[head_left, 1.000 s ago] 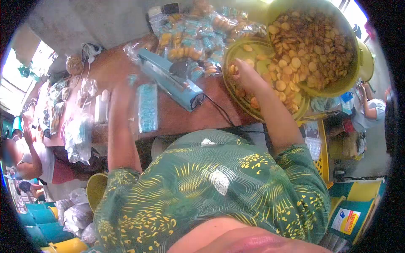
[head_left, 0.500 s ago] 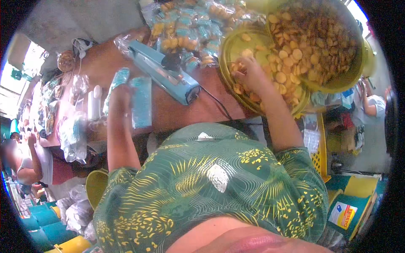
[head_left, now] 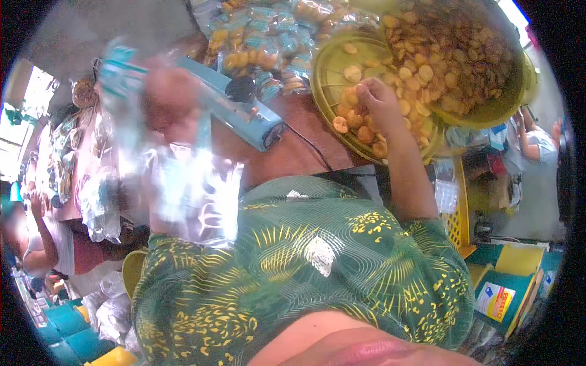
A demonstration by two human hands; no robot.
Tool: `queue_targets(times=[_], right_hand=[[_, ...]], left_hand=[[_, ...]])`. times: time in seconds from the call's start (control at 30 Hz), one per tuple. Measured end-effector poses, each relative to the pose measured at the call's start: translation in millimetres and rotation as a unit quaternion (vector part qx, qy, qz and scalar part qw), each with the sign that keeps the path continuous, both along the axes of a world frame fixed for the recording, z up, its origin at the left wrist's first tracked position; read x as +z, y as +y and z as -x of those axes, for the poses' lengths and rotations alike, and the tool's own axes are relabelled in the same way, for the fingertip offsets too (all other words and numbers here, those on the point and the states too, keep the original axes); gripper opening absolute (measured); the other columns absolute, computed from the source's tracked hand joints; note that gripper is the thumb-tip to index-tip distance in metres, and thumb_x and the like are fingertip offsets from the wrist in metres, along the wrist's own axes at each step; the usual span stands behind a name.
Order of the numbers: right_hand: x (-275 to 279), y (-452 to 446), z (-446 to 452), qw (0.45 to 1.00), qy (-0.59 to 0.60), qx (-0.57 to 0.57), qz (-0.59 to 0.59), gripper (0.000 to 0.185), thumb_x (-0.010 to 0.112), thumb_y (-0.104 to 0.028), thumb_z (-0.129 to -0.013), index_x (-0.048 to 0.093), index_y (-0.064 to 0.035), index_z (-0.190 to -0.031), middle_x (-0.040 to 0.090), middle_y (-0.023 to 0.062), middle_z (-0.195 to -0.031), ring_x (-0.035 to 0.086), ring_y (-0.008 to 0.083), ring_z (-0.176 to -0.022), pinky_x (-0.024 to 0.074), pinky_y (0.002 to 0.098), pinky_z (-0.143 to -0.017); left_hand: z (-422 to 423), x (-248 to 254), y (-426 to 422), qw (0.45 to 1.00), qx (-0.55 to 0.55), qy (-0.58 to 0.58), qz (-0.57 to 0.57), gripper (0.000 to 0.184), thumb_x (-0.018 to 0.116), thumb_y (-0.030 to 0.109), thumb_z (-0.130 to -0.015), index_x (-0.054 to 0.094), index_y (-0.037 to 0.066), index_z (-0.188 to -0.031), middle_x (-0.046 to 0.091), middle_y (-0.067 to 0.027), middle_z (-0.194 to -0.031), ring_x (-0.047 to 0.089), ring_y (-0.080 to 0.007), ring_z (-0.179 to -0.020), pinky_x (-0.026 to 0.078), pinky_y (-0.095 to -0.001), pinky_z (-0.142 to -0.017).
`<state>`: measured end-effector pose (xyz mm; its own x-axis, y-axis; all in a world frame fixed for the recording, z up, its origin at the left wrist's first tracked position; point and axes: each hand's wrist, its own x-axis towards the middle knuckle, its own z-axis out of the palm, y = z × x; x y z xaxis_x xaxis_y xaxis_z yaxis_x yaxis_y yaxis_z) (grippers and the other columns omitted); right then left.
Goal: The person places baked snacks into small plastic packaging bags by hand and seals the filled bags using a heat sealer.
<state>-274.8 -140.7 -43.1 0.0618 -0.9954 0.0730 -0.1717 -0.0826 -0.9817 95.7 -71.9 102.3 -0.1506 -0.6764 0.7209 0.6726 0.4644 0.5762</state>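
My left hand (head_left: 171, 100), blurred by motion, is closed on a clear plastic bag (head_left: 198, 195) with blue print, which hangs below it over my forearm. My right hand (head_left: 379, 100) is over the yellow-green tray (head_left: 326, 73), its fingers pinched at the small round biscuits (head_left: 351, 113). A large tub (head_left: 525, 76) full of the same biscuits leans over the tray's right side. Between my hands lies a blue bag sealer (head_left: 244, 119) with a black cord.
Packed biscuit bags (head_left: 262, 46) are piled at the table's back. Clear plastic bags (head_left: 101, 207) hang at the left edge. A yellow crate (head_left: 461, 207) stands at the right. Other people are at the far left (head_left: 49, 238) and far right (head_left: 537, 143).
My left hand has lifted from the table with a plastic bag, which now hangs open in front of me. My right hand has shifted slightly over the tray, fingers still on biscuits.
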Motion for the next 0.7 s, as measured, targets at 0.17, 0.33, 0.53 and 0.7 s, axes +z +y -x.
queue_targets(times=[0.17,0.33,0.53,0.7], right_hand=[[-7,10,20,0.983,0.087,-0.016,0.160,0.024,0.067,-0.029,-0.091,0.061,-0.0055,-0.091,0.060,0.0005,-0.076,0.056,0.0100,-0.062,0.0469,0.0256,-0.056],[-5,26,33,0.999,-0.026,-0.022,0.032,0.023,0.068,-0.027,-0.090,0.060,-0.0056,-0.092,0.061,0.0009,-0.081,0.058,0.0117,-0.068,0.0503,0.0260,-0.064],[2,36,39,0.999,0.007,-0.049,-0.005,0.022,0.070,-0.025,-0.087,0.061,-0.0067,-0.095,0.061,0.0007,-0.089,0.058,0.0133,-0.084,0.0491,0.0289,-0.077],[11,35,52,0.999,-0.012,-0.025,-0.019,0.019,0.068,-0.023,-0.089,0.061,-0.0067,-0.098,0.061,0.0007,-0.088,0.057,0.0109,-0.081,0.0493,0.0257,-0.071]], left_hand=[[103,-11,5,0.919,0.093,-0.342,-0.173,0.014,0.061,0.018,-0.093,0.056,0.008,-0.102,0.058,0.0013,-0.085,0.054,-0.0067,-0.078,0.044,-0.0221,-0.068],[154,-97,-41,0.926,-0.101,-0.267,-0.249,0.018,0.059,0.019,-0.097,0.057,0.003,-0.106,0.061,-0.0017,-0.086,0.058,-0.0076,-0.075,0.048,-0.0240,-0.070],[149,-152,-58,0.917,0.018,-0.352,-0.186,0.020,0.061,0.017,-0.094,0.061,-0.001,-0.103,0.065,-0.0040,-0.085,0.061,-0.0101,-0.076,0.049,-0.0254,-0.070],[154,-146,-50,0.842,0.058,-0.530,-0.085,0.017,0.065,0.013,-0.090,0.064,0.001,-0.101,0.069,-0.0096,-0.085,0.063,-0.0113,-0.073,0.050,-0.0275,-0.068]])
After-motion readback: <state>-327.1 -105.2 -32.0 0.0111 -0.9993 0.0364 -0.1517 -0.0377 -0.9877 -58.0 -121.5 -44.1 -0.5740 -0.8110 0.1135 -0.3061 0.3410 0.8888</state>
